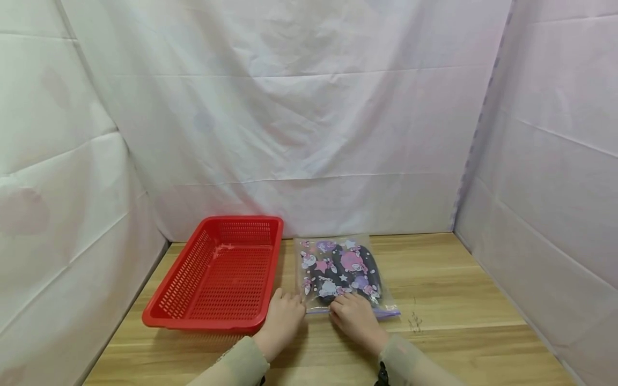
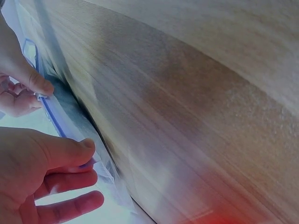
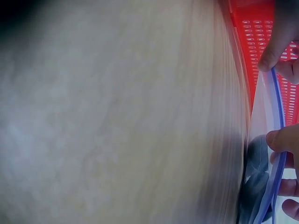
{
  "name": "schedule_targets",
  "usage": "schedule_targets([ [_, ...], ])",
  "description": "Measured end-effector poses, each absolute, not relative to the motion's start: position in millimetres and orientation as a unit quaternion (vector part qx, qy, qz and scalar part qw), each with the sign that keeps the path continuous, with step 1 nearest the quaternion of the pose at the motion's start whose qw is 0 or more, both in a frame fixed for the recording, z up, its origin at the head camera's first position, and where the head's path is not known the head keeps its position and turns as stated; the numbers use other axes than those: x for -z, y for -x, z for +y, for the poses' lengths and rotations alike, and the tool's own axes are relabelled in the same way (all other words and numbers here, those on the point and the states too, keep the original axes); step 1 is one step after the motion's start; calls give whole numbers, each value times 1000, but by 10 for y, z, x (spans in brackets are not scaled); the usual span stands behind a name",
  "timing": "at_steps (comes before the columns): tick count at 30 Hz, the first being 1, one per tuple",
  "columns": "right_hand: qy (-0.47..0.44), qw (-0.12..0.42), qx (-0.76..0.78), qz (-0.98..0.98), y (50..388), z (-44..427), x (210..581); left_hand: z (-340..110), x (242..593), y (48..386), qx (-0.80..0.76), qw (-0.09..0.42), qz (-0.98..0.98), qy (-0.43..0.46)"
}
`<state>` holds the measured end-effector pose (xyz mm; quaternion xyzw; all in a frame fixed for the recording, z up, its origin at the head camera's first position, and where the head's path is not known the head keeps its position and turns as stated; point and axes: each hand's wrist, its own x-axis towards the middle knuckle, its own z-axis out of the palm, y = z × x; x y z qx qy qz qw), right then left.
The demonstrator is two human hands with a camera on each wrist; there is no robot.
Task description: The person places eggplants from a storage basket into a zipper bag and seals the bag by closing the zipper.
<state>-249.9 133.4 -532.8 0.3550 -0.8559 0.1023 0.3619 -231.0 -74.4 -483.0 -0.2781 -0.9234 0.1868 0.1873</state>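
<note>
A clear zip bag (image 1: pixel 316 265) printed with pink, purple and white cartoon figures lies flat on the table, its purple-blue zip edge toward me. Something dark (image 1: pixel 374 268) is inside; its kind is hard to make out through the print. My left hand (image 1: pixel 284 315) pinches the bag's near left corner between thumb and fingers, beside the red basket. Farther right along the same edge, my right hand (image 1: pixel 356 317) pinches the zip strip (image 3: pixel 280 175). In the left wrist view, a small pale piece, perhaps the slider, shows at the right hand's fingertips (image 2: pixel 43 88).
A red plastic basket (image 1: pixel 277 257) with slotted walls stands left of the bag, close to my left hand. The wood-grain table (image 1: pixel 449 300) extends to the right, with a small dark scribble-like mark (image 1: pixel 415 321) on it. White cloth (image 1: pixel 309 123) hangs behind and on both sides.
</note>
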Motion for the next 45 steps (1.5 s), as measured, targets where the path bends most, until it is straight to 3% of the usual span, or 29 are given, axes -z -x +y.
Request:
schedule_targets([
  [13, -353, 354, -104, -860, 2487, 1370, 5340, -740, 4824, 2300, -188, 201, -920, 278],
  [45, -343, 341, -106, -869, 2479, 1468, 5333, -749, 4827, 2314, -185, 179, -925, 279],
])
